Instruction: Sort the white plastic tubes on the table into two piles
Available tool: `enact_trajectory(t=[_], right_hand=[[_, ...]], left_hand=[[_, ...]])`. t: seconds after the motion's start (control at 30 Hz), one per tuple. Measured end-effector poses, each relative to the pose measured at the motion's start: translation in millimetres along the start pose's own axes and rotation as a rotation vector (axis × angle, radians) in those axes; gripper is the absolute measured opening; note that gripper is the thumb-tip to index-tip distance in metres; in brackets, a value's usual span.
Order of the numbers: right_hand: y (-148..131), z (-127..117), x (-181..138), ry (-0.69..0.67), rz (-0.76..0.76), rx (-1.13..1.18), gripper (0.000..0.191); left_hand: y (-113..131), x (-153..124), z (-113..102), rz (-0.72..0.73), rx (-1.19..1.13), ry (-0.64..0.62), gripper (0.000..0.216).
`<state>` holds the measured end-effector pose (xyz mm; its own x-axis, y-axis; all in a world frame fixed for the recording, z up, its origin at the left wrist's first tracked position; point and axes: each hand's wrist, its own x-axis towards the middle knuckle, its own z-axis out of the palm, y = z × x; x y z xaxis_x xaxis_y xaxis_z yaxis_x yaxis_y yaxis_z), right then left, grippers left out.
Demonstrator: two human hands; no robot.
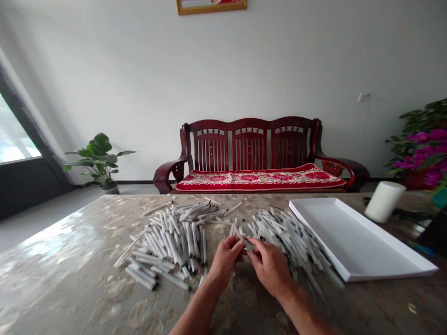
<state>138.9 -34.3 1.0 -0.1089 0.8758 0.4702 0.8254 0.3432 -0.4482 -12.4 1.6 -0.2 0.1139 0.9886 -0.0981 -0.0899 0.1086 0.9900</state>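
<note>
My left hand (228, 255) is closed in a pinch around a whitish pen (240, 234), whose upper part sticks out above the fingers. Fingertips of my right hand (269, 261) press together at the same pen, close against the left fingers; its lower part is hidden by them. To the left of my hands lies a heap of white pens with black ends (169, 239), pointing in several directions. Another heap of whitish pens (288, 235) is just beyond and to the right of my right hand, slightly blurred.
A shallow white tray (370, 242) lies at the right of the patterned table (87, 288). Behind it stands a white cylinder (385, 201), near purple flowers (424, 153). Past the far table edge are a dark red wooden bench (249, 144) and a potted plant (99, 160).
</note>
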Motion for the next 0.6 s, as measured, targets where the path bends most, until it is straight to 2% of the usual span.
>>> enact_trajectory(t=[0.03, 0.13, 0.2, 0.27, 0.33, 0.43, 0.6], right_hand=[[0.7, 1.5, -0.5, 0.011, 0.02, -0.034, 0.03], [4.1, 2.4, -0.6, 0.056, 0.028, -0.179, 0.03], [4.8, 0.9, -0.1, 0.084, 0.007, -0.257, 0.027], [3.3, -0.6, -0.1, 0.092, -0.008, -0.278, 0.024], [0.4, -0.6, -0.8, 0.08, -0.025, -0.258, 0.024], [-3.2, 1.8, -2.9, 0.074, -0.059, -0.203, 0.027], [-2.4, 6.1, -4.6, 0.065, -0.059, -0.153, 0.028]], left_hand=[[3.4, -0.3, -4.0, 0.045, 0.17, 0.043, 0.033], [18.4, -3.7, -24.6, 0.275, 0.872, 0.343, 0.025], [28.2, -7.4, -39.8, 0.248, 1.239, 0.468, 0.03], [34.6, -10.6, -50.7, 0.125, 1.446, 0.467, 0.035], [37.1, -12.2, -55.7, 0.015, 1.55, 0.394, 0.035], [36.3, -12.1, -54.7, -0.06, 1.591, 0.295, 0.034], [29.1, -10.6, -46.2, -0.03, 1.53, 0.243, 0.044]])
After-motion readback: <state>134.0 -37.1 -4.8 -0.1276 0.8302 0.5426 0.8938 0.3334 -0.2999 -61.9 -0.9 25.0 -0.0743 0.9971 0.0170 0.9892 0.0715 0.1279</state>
